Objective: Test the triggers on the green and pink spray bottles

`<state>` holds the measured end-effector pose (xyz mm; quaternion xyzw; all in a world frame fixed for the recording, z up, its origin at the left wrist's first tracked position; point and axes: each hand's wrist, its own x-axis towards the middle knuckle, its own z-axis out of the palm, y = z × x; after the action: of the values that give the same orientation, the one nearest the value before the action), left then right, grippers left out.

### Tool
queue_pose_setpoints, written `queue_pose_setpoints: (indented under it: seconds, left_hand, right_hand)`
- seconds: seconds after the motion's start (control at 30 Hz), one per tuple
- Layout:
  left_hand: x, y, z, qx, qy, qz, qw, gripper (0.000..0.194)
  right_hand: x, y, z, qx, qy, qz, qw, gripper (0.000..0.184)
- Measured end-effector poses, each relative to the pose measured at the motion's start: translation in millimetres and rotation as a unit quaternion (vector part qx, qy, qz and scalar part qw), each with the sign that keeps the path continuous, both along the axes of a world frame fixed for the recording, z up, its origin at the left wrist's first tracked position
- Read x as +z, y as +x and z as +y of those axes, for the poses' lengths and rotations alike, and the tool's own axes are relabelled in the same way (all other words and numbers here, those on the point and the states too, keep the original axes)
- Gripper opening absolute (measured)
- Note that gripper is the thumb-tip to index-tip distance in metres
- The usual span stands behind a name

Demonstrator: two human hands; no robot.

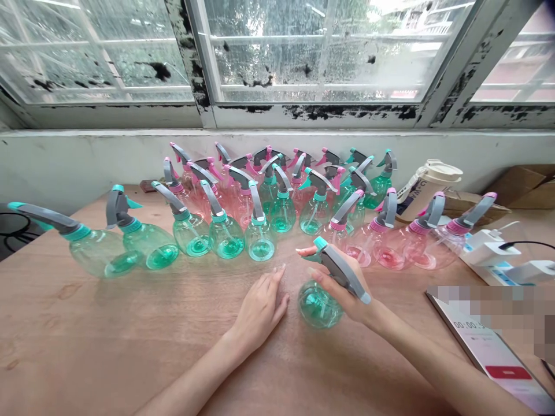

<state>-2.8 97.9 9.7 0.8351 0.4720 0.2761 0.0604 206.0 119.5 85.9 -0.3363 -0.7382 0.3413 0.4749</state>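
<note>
A green spray bottle (319, 306) with a grey and teal trigger head is gripped at its neck by my right hand (353, 289). It tilts, and its round base faces me. Just left of it, my left hand (263, 309) rests on the wooden table (108, 352), fingers stretched out and holding nothing. Beyond my hands stand green spray bottles, the nearest being a clear green one (260, 240) in front of my left hand. Pink spray bottles (394, 245) stand in a row to the right, close behind my right hand.
Several more pink and green bottles crowd the back by the wall (87, 167). At right are a cream lidded cup (427, 185), a cardboard box (531, 188), a power strip with white plugs (489, 245) and a phone (485, 346) showing a timer.
</note>
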Motion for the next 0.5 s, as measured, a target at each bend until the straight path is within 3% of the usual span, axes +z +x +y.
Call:
queue_pose_setpoints:
  seconds: [0.23, 0.5]
  left_hand:
    - [5.7, 1, -2, 0.011, -0.031, -0.008, 0.999, 0.044]
    - [14.4, 1, -7, -0.002, -0.063, -0.064, 0.996, 0.038]
  right_hand:
    - [5.7, -1, 0, -0.011, 0.003, -0.015, 1.000, 0.015]
    - [3.6, 0, -7, -0.032, 0.005, -0.006, 0.999, 0.018]
